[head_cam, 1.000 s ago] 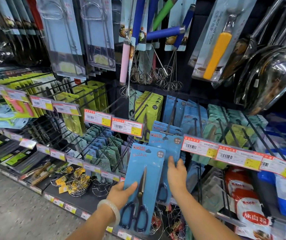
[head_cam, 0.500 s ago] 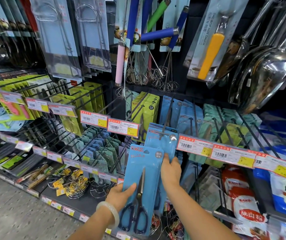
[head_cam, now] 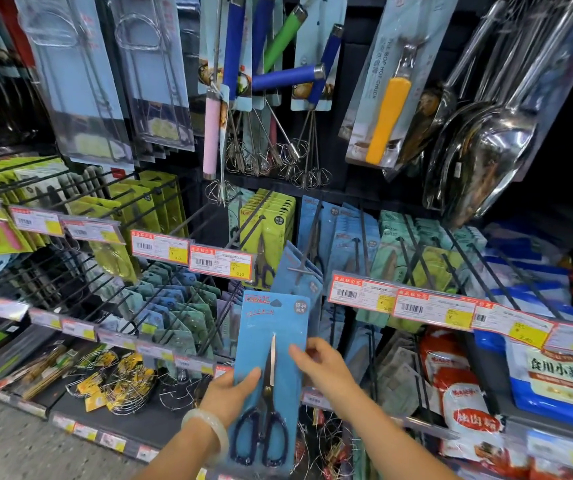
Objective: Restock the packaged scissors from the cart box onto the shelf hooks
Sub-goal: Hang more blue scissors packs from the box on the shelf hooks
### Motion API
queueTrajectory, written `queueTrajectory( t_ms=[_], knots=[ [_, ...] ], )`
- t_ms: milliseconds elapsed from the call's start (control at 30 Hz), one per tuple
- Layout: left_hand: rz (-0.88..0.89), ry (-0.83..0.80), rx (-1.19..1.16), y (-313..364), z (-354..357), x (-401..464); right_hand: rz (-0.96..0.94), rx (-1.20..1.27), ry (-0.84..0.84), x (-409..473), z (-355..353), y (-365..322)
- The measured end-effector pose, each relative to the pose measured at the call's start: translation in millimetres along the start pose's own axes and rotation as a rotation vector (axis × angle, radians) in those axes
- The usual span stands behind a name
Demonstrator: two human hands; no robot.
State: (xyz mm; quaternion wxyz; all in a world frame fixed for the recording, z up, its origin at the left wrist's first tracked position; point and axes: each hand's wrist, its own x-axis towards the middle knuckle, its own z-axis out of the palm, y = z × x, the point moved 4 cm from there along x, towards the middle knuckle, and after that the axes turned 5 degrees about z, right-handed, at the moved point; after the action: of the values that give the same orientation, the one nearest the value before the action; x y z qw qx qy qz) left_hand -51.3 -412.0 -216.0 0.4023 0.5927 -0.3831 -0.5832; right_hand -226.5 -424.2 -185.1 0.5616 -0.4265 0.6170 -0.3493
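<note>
A blue card of packaged scissors (head_cam: 271, 344) stands upright in front of the shelf, dark handles at the bottom. My left hand (head_cam: 227, 393) grips its left edge, thumb across the front. My right hand (head_cam: 323, 368) is at the card's right edge, fingers curled round it with the thumb on the front. Just behind, more blue scissor packs (head_cam: 298, 271) hang tilted on a black shelf hook (head_cam: 307, 247). Other blue packs (head_cam: 343, 233) hang further back on neighbouring hooks.
Price-tag rails (head_cam: 406, 303) run across the hook fronts. Yellow-green scissor packs (head_cam: 271, 223) hang to the left, whisks (head_cam: 278, 157) and steel scoops (head_cam: 485, 140) above. Bagged goods (head_cam: 468, 410) lie lower right, wire items (head_cam: 118, 382) lower left. Floor (head_cam: 8, 441) shows at bottom left.
My right hand has left the pack it pushed onto the hook and come down to the right edge of the pack held by my left hand. That hung pack now swings tilted.
</note>
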Motion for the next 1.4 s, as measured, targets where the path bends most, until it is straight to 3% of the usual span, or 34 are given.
queueTrajectory(
  t_ms=[167, 333, 700, 1100, 1233, 1400],
  knots=[
    [0.03, -0.015, 0.009, 8, 15, 3, -0.153, -0.066, 0.088, -8, 2, -9],
    [0.142, 0.087, 0.142, 31, 25, 20, -0.171, -0.102, 0.211, 0, -9, -21],
    [0.154, 0.119, 0.299, 32, 32, 33, -0.158, -0.319, 0.295, 13, -17, -29],
    [-0.091, 0.093, 0.6, 54, 55, 56, 0.126, -0.553, 0.392, 42, -31, -28],
    [-0.078, -0.109, 0.898, 30, 77, 37, 0.206, -0.675, 0.365, 22, -53, 2],
    [0.134, -0.375, 1.27, 14, 154, -2, 0.288, -0.791, 0.388, -28, -108, 48]
  ],
)
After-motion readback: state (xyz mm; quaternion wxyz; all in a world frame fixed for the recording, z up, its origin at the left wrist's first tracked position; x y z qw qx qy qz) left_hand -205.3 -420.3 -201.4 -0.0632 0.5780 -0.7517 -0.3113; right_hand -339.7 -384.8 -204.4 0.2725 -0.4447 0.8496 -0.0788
